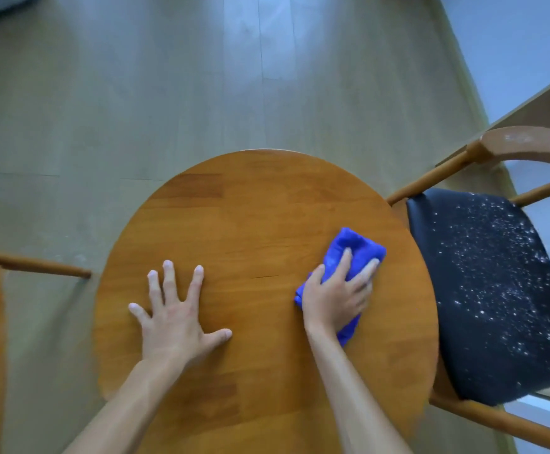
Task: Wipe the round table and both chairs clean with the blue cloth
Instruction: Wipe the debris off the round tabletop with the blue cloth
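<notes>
The right hand presses the bunched blue cloth onto the tabletop near its right edge, its grip curled over it, nearest the speckled chair; left hand lies flat, fingers spread.

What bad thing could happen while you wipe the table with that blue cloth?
The right hand presses the blue cloth close to the round table's right edge, so a sweep might push dirt onto the chair seat, already speckled with white crumbs. The left hand leans flat on the top; pressing hard might tip the table.
</notes>
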### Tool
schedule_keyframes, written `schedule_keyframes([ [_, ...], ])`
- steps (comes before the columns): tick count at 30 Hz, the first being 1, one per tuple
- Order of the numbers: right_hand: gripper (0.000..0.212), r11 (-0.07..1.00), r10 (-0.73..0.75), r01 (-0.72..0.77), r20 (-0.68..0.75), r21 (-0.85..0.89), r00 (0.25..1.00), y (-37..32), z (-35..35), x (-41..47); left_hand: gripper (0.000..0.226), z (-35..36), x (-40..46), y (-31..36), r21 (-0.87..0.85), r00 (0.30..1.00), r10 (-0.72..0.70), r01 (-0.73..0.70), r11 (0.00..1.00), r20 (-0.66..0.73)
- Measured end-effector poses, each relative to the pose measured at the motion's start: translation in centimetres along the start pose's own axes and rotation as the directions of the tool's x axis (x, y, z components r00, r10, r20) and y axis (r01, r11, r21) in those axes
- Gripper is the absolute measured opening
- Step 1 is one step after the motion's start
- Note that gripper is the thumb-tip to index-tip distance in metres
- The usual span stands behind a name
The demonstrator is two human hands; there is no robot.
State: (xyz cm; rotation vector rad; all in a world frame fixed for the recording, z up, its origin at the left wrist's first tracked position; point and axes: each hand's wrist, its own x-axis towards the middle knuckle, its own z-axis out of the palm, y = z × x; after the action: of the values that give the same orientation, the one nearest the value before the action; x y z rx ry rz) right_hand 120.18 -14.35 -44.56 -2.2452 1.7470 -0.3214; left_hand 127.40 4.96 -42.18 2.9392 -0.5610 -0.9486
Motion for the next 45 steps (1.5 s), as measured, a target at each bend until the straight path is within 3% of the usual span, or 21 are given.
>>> schedule_keyframes([
  [2, 0.056, 0.963, -0.268, 0.269, 0.038, -0.014, 0.963, -4.9, 1.8, -1.9, 0.102, -0.3, -0.2, -0.6, -0.173, 0.999, -0.003, -0.004, 0.985, -0.045],
  [4, 0.057, 0.86, -0.507, 0.51, 0.101, -0.012, 0.856, -7.1, 2.6, -5.6, 0.086, -0.9, -0.5, -2.3, -0.41, 0.987, -0.076, 0.012, 0.912, -0.139],
  [6, 0.06, 0.653, -0.749, 0.753, 0.216, 0.081, 0.626, -5.4, 2.2, -9.5, 0.077, -1.5, -0.7, -4.4, -0.551, 0.967, -0.147, 0.008, 0.835, -0.209],
  [8, 0.063, 0.358, -0.914, 0.91, 0.274, 0.207, 0.298, -0.6, 0.7, -11.1, 0.072, -1.9, -1.0, -5.6, -0.606, 0.967, -0.13, -0.029, 0.795, -0.217],
  [10, 0.064, 0.086, -0.959, 0.964, 0.283, 0.25, 0.012, 4.4, -1.3, -8.8, 0.071, -2.0, -1.4, -5.9, -0.615, 0.975, -0.086, -0.061, 0.786, -0.207],
  [11, 0.064, 0.018, -0.955, 0.97, 0.292, 0.241, -0.055, 6.2, -2.2, -6.7, 0.071, -2.0, -1.5, -5.8, -0.62, 0.976, -0.071, -0.073, 0.781, -0.204],
  [12, 0.064, 0.032, -0.952, 0.974, 0.303, 0.222, -0.038, 7.4, -2.9, -4.7, 0.071, -2.0, -1.7, -5.7, -0.632, 0.977, -0.062, -0.082, 0.771, -0.202],
  [13, 0.063, 0.131, -0.952, 0.973, 0.298, 0.192, 0.069, 7.9, -3.2, -2.9, 0.071, -1.9, -1.8, -5.6, -0.647, 0.978, -0.057, -0.09, 0.757, -0.203],
  [15, 0.058, 0.503, -0.845, 0.858, 0.267, 0.101, 0.463, 6.2, -2.4, -1.0, 0.07, -1.7, -2.2, -5.5, -0.674, 0.975, -0.054, -0.107, 0.731, -0.214],
  [16, 0.057, 0.697, -0.705, 0.715, 0.23, 0.05, 0.671, 4.0, -1.6, -1.1, 0.07, -1.5, -2.5, -5.5, -0.686, 0.974, -0.053, -0.117, 0.718, -0.221],
  [17, 0.057, 0.834, -0.545, 0.551, 0.182, 0.022, 0.818, 1.1, -0.8, -1.8, 0.07, -1.3, -2.7, -5.7, -0.7, 0.973, -0.052, -0.125, 0.704, -0.227],
  [19, 0.059, 0.937, -0.348, 0.35, 0.173, 0.023, 0.921, -4.7, 0.4, -4.5, 0.068, -1.0, -3.3, -6.2, -0.73, 0.968, -0.063, -0.14, 0.669, -0.244],
  [22, 0.06, 0.877, -0.48, 0.47, 0.219, 0.098, 0.85, -9.3, 1.5, -10.8, 0.064, -1.2, -3.5, -6.7, -0.73, 0.943, -0.104, -0.17, 0.662, -0.315],
  [24, 0.056, 0.777, -0.628, 0.591, 0.351, 0.219, 0.695, -9.4, 1.1, -14.5, 0.061, -1.6, -3.4, -6.4, -0.719, 0.922, -0.149, -0.17, 0.674, -0.358],
  [26, 0.053, 0.698, -0.715, 0.579, 0.452, 0.421, 0.534, -7.8, -0.3, -13.7, 0.066, -1.8, -2.8, -5.5, -0.674, 0.913, -0.154, -0.156, 0.722, -0.377],
  [27, 0.052, 0.683, -0.73, 0.573, 0.443, 0.452, 0.52, -6.4, -0.9, -11.8, 0.067, -1.7, -2.4, -4.8, -0.638, 0.916, -0.141, -0.145, 0.756, -0.375],
  [31, 0.05, 0.828, -0.542, 0.556, 0.364, 0.075, 0.758, 2.1, -2.3, -2.3, 0.078, 0.0, -0.2, -0.2, -0.529, 0.948, -0.185, 0.02, 0.848, -0.26],
  [34, 0.058, 0.785, -0.545, 0.615, 0.387, -0.076, 0.744, 5.6, -1.3, -1.1, 0.09, 0.8, 0.6, 3.0, -0.395, 0.92, -0.247, 0.115, 0.912, -0.304],
  [39, 0.056, 0.764, -0.603, 0.642, 0.279, -0.067, 0.747, 6.4, -0.1, -1.0, 0.083, 2.9, -0.4, 7.3, -0.121, 0.893, 0.067, -0.134, 0.984, -0.444],
  [42, 0.054, 0.749, -0.635, 0.66, 0.225, -0.055, 0.739, 6.5, 0.1, -1.0, 0.074, 4.2, -2.0, 9.2, -0.041, 0.868, 0.238, -0.283, 0.958, -0.436],
  [45, 0.054, 0.753, -0.634, 0.656, 0.218, -0.047, 0.742, 6.4, 0.1, -1.1, 0.063, 3.9, -2.2, 6.6, -0.014, 0.781, 0.371, -0.436, 0.9, -0.503],
])
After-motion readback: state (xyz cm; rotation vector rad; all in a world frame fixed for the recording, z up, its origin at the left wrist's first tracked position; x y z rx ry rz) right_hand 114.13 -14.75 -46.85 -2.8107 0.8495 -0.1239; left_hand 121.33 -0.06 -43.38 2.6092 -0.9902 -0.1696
